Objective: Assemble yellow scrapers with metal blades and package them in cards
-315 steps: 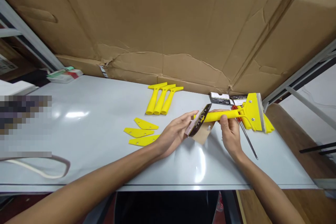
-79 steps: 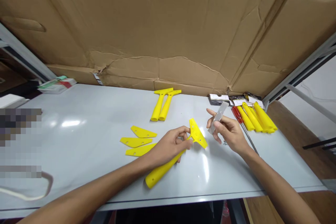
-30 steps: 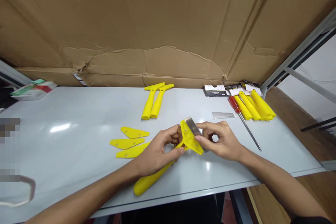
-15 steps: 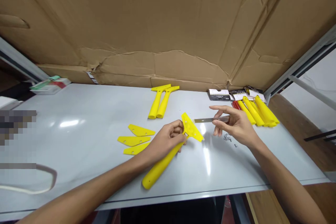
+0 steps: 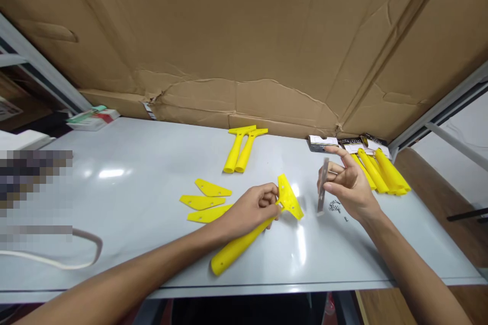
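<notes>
My left hand [image 5: 253,210] is closed around the neck of a yellow plastic scraper handle [image 5: 238,249], whose flared head [image 5: 290,198] points up and to the right. A thin metal blade [image 5: 323,188] stands nearly upright between the thumb and fingers of my right hand [image 5: 348,183], apart from the scraper head. Just below that hand lies a small pile of screws [image 5: 334,206], with one loose screw [image 5: 346,219] beside it. Left of my left hand are three flat yellow plates with holes [image 5: 202,202]; my wrist partly covers the lowest one.
Two yellow scraper handles [image 5: 240,150] lie at the back of the grey table [image 5: 152,157]. More yellow handles [image 5: 385,172] and small black-and-white packages [image 5: 323,143] are at the back right. A cardboard sheet [image 5: 229,35] rises behind. At far left are a box [image 5: 93,118] and a white cable [image 5: 57,264].
My right hand has turned the blade from lying level, pointing at the scraper head, to nearly upright and farther from it. The view has shifted slightly; my left hand keeps its grip.
</notes>
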Available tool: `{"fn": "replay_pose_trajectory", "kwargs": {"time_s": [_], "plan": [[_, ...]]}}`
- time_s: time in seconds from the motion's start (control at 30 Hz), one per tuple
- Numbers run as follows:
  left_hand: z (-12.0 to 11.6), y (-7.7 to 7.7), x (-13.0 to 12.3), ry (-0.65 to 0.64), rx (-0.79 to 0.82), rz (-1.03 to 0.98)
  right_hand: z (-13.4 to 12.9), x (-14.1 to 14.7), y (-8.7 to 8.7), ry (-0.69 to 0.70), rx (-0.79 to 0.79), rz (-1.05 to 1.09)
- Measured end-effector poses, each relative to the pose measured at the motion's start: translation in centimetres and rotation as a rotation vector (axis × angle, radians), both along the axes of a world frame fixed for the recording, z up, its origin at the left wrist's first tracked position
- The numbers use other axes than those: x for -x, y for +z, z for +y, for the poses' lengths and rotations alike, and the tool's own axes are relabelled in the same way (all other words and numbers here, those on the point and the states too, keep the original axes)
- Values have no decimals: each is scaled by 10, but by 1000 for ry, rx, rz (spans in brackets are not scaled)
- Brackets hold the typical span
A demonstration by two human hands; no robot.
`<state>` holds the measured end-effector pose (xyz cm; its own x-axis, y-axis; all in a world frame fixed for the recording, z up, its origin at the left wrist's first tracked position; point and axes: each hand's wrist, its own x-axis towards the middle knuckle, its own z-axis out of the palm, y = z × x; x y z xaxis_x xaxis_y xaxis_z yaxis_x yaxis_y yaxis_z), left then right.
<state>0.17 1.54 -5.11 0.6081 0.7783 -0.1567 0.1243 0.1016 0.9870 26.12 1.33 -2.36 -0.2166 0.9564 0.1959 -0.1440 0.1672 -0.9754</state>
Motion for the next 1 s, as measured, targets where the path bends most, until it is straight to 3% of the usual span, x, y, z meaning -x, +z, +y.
{"fn": "replay_pose_trajectory", "kwargs": {"time_s": [0.27, 0.47, 0.7, 1.0], "plan": [[-4, 1, 0, -5, -34, 6, -5, 22, -23, -1, 71, -322], [-7, -3, 1, -3, -141, 34, -11, 33, -22, -80, -25, -510], [-6, -1, 3, -17, -189, 47, -9, 31, -23, 57, 33, -520], [-8, 7, 5, -134, 99, -10, -15, 31, -17, 105, 21, -568]]}}
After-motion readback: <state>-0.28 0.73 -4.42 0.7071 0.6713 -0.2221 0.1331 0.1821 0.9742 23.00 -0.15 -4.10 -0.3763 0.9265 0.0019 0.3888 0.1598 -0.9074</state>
